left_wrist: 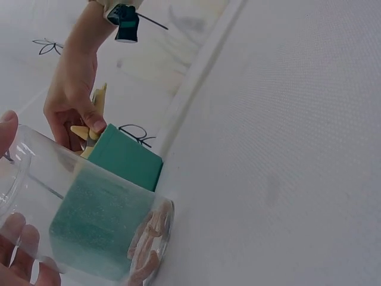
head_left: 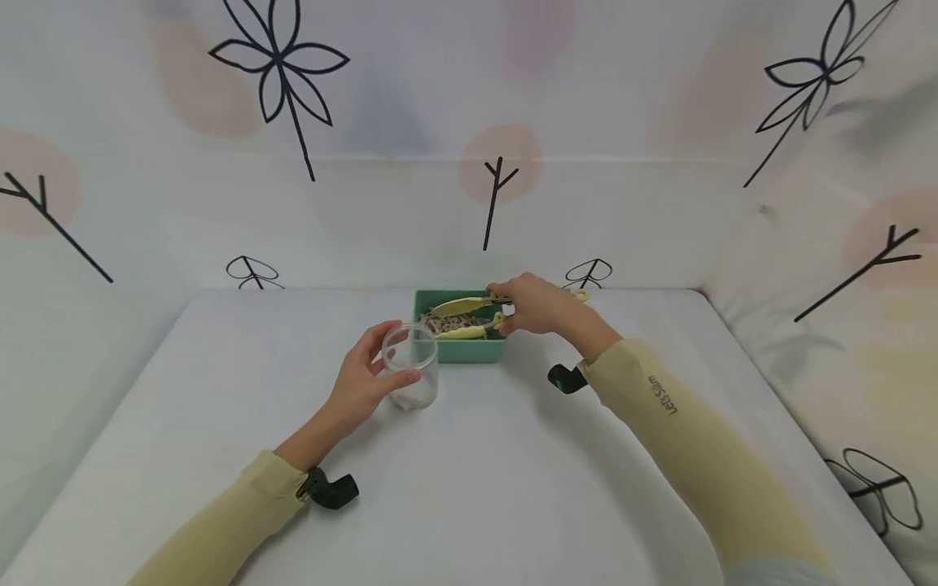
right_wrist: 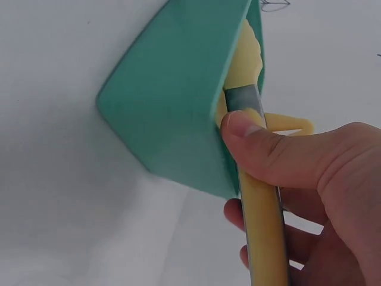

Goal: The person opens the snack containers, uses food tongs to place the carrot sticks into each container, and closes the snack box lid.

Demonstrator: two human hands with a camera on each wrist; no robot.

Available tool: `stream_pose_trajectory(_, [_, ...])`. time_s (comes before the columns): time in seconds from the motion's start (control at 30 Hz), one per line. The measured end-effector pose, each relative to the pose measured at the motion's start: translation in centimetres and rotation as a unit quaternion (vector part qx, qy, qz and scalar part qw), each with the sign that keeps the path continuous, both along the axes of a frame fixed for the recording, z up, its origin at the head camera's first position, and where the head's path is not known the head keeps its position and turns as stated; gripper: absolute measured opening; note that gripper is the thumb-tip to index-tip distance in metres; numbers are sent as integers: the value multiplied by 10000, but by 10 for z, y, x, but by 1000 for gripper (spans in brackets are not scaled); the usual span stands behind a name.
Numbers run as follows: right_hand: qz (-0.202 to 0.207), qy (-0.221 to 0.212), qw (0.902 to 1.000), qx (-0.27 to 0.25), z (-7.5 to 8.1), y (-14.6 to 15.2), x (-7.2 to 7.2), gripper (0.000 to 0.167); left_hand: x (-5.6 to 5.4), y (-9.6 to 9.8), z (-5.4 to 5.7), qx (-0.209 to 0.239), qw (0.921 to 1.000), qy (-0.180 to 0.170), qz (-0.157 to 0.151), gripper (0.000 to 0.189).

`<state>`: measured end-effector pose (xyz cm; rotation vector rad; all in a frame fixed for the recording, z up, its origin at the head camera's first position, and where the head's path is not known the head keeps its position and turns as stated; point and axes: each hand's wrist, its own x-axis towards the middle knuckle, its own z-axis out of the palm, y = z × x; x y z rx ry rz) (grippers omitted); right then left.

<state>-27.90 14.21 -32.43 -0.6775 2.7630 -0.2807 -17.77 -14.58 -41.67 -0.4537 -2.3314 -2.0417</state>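
Gripping tongs (head_left: 460,307), the right hand (head_left: 541,306) sits at the right end of a green box (head_left: 472,352) near the table's (head_left: 513,472) far edge; their spread tips reach among brownish bits (head_left: 449,323). The left hand (head_left: 361,373) holds a clear jar (head_left: 416,389) near the box's front left corner, pale pieces (left_wrist: 156,222) at its bottom.
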Motion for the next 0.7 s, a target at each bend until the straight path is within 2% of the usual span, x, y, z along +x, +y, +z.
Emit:
stream_pose_trajectory(0.17, [44,129,9996,-250,-9,4,-2,79,0,-1,0,-47,10000,-67,44,77])
stream_pose_trajectory(0.3, [97,323,9990,-308,-7,9,1,80,1,-1,-2,-23,10000,-51,47,77])
stream_pose_trajectory(0.43, [149,462,9988,-61,5,11,5,80,2,-1,-2,14,10000,-1,32,77])
stream_pose_trajectory(0.53, [194,394,9988,224,13,7,8,79,1,-2,-2,27,10000,20,26,77])
stream_pose_trajectory(0.7, [243,271,9978,561,17,-6,9,79,1,-1,-2,-26,10000,42,17,77])
